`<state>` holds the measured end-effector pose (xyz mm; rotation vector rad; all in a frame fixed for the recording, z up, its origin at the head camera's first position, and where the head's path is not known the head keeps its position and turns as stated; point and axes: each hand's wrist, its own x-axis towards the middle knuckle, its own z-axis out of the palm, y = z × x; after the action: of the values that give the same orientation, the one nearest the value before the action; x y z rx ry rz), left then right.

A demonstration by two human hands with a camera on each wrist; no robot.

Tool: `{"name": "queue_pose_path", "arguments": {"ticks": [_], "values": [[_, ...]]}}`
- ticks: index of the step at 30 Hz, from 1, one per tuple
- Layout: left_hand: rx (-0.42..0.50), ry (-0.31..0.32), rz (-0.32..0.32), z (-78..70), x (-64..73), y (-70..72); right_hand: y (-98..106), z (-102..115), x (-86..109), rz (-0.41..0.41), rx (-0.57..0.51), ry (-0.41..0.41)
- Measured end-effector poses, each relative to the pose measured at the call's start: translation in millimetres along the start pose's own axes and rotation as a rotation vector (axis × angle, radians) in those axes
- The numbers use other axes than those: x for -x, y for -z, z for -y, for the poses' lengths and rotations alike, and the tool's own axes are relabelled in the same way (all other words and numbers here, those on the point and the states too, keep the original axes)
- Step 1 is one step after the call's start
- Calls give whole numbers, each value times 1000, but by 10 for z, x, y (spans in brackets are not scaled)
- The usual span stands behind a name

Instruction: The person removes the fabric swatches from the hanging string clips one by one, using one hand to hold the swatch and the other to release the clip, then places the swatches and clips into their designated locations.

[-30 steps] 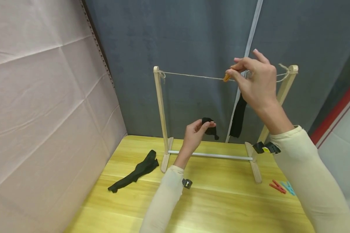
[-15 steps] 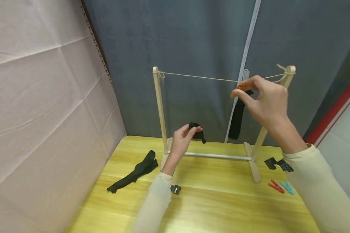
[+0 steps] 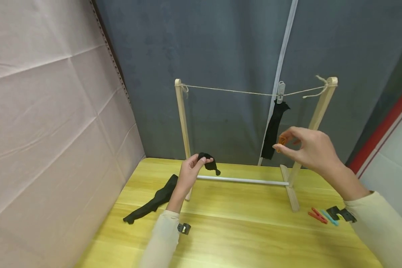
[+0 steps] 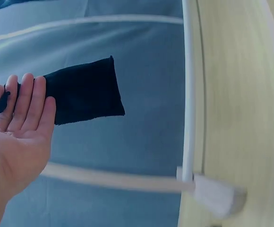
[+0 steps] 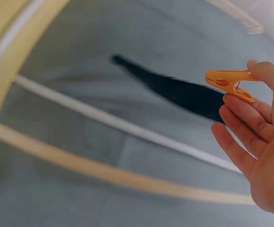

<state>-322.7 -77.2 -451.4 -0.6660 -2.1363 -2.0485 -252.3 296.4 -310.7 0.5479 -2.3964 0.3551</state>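
My left hand pinches a black sock between thumb and fingers, in front of the rack's lower left. In the left wrist view its straight end sticks out past the fingers, which hide the rest. At the right, my right hand pinches an orange clothespin in the air, away from the string line. Another black sock hangs from that line by a pale grey clothespin, just behind and left of the right hand. A third black sock lies on the table, partly behind my left hand.
The wooden rack has a left post, a right post and a low white crossbar. A red clothespin and a blue one lie at the table's right, near my right wrist. A grey curtain stands behind.
My right hand has come down from the line with the orange clothespin, baring the grey clothespin. My left hand has moved left and down with its sock.
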Motion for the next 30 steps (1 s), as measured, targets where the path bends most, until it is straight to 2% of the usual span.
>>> {"name": "queue_pose_path", "arguments": {"ticks": [4, 9, 13, 18, 21, 25, 30], "values": [[13, 9, -23, 39, 53, 174, -131, -153, 230, 60, -2, -39], [33, 8, -41, 93, 74, 255, -192, -302, 543, 96, -1, -126], [65, 10, -55, 148, 109, 322, -211, -401, 765, 91, -4, -172], [91, 49, -143, 231, 161, 441, -216, -506, 992, 80, -14, -220], [94, 69, -199, 278, 198, 517, -195, -551, 1121, 107, -21, -256], [74, 80, -235, 309, 264, 652, -202, -602, 1279, 181, -24, -321], [11, 90, -287, 333, 403, 911, -394, -684, 1394, 309, -21, -345]]}}
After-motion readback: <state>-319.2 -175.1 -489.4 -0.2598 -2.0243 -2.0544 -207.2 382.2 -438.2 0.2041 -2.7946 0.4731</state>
